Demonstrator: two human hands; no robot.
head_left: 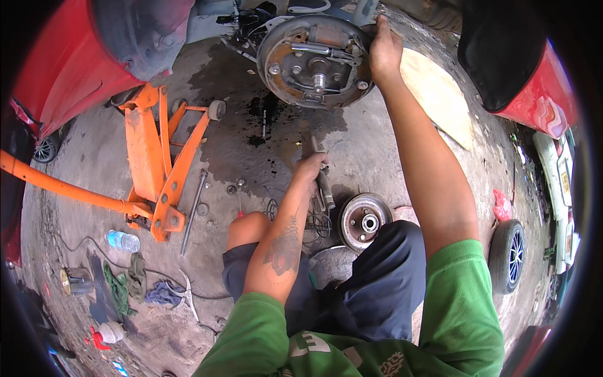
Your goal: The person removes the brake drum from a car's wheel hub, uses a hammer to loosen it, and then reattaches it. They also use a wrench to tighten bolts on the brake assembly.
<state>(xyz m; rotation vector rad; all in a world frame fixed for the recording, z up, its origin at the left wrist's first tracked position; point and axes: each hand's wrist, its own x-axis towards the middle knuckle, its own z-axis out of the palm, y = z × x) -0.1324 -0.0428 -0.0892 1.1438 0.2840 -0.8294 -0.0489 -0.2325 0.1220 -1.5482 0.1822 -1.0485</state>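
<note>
At the top centre is a drum brake assembly (300, 80), a round, rusty backing plate with brake shoes, springs and a central spindle. My right hand (385, 51) is closed at its right rim, thumb up and fingers partly hidden behind the edge. Lower down, below the plate and apart from it, my left hand (311, 167) is closed round a long dark hand tool (326, 191). A blurred, flat grey end of the tool points up toward the brake; its exact kind is unclear. By my knees a brake drum (349, 221) lies on the ground, hub upward.
An orange floor jack (146, 154) stands at left beside red car bodywork (63, 69), with a metal bar (195, 210) near it. A water bottle (123, 241), rags (119, 286) and a metal can (76, 281) lie lower left. A wheel (507, 256) is at right. Dark wet stains mark the ground.
</note>
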